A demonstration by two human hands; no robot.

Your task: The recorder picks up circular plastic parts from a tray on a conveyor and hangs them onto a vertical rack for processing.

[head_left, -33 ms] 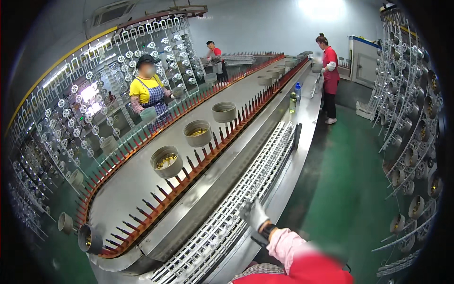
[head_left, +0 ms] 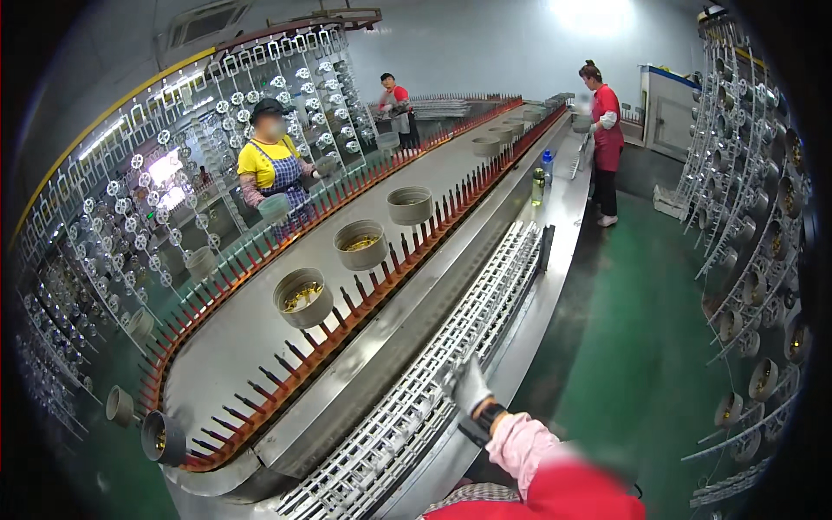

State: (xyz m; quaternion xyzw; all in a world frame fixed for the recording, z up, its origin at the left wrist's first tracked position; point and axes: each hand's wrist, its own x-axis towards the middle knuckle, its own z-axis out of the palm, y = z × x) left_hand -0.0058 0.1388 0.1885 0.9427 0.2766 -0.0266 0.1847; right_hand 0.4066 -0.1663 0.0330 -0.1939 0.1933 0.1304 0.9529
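My right hand, in a pale glove with dark grey fingers, reaches in from the lower edge. Its fingers curl over the near side of a stack of white metal racks, and the thumb points up. The fingertips are partly lost among the bars. A dark band circles the wrist, and a dark piece lies beside it at the bench edge. My left hand is out of view. The ladder-like racks lie lengthwise along a steel bench.
Beyond the bench runs a looped conveyor edged with upright dark pins. Round grey tubs, one a tub of gold-coloured parts, stand along it. Two bottles stand farther up the bench. Co-workers stand around the line. Hanging racks fill the right side.
My right hand has shifted slightly up and away, its fingers still at the racks. The racks near it have moved a little, and the dark piece by the wrist sits higher.
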